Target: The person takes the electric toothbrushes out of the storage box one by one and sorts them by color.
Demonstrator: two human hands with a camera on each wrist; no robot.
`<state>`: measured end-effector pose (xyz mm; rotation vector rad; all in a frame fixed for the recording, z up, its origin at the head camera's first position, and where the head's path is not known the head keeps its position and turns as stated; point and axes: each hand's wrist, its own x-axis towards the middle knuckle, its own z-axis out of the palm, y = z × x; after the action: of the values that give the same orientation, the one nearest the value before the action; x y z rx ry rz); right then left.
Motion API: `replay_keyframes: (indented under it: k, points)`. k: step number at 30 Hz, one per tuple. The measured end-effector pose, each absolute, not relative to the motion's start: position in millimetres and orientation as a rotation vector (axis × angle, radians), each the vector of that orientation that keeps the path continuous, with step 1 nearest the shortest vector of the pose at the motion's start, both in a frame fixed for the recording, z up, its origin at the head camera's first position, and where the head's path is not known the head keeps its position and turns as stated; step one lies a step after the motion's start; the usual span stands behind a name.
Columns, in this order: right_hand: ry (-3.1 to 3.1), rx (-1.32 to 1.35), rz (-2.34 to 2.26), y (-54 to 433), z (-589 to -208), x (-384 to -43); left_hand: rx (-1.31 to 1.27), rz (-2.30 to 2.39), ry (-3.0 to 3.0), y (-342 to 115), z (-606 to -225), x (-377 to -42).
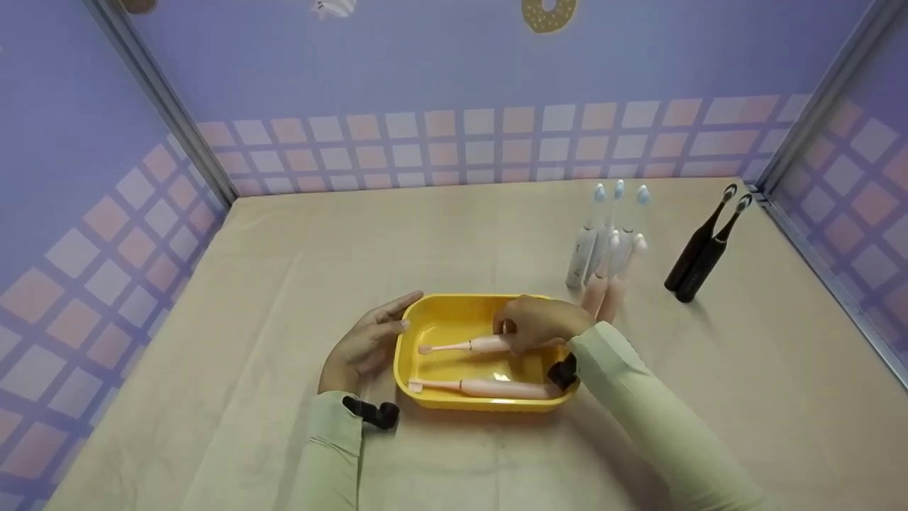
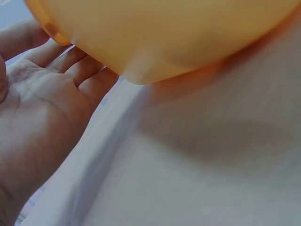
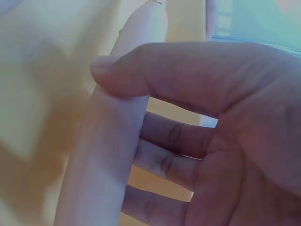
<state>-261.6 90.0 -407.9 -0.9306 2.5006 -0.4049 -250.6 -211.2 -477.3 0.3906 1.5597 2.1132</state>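
Note:
A yellow tray (image 1: 468, 407) stands near the front of the table. Inside it, a pink electric toothbrush (image 1: 488, 345) lies across the middle, its head to the left. My right hand (image 1: 545, 321) holds this toothbrush by its handle; the right wrist view shows the thumb on one side of the handle (image 3: 101, 155) and fingers on the other. A second pink electric toothbrush (image 1: 505, 389) lies along the tray's near side. My left hand (image 1: 363, 345) rests against the tray's left end, its fairly straight fingers touching the outer wall (image 2: 141, 47) in the left wrist view.
Right of the tray's back corner stand several white electric toothbrushes (image 1: 581, 257), with two pink ones (image 1: 594, 294) in front. Further right, two black electric toothbrushes (image 1: 702, 268) stand upright. Patterned panels (image 1: 454, 71) enclose the table at the back and sides.

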Motion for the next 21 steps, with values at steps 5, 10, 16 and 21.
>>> replay_keyframes:
  k: [5, 10, 16, 21]
  points:
    - [2.498, -1.011, -0.448, 94, -400, -261, 0.402, 2.114, 1.525, -212, -478, -250]
    - [2.501, -1.015, -0.516, 99, -396, -261, 0.392, 2.123, 1.506, -212, -477, -249]
    - [2.538, -1.026, -0.637, 108, -388, -260, 0.403, 2.119, 1.487, -212, -476, -248]
    - [2.591, -1.031, -0.719, 114, -380, -255, 0.426, 2.126, 1.499, -211, -477, -250]
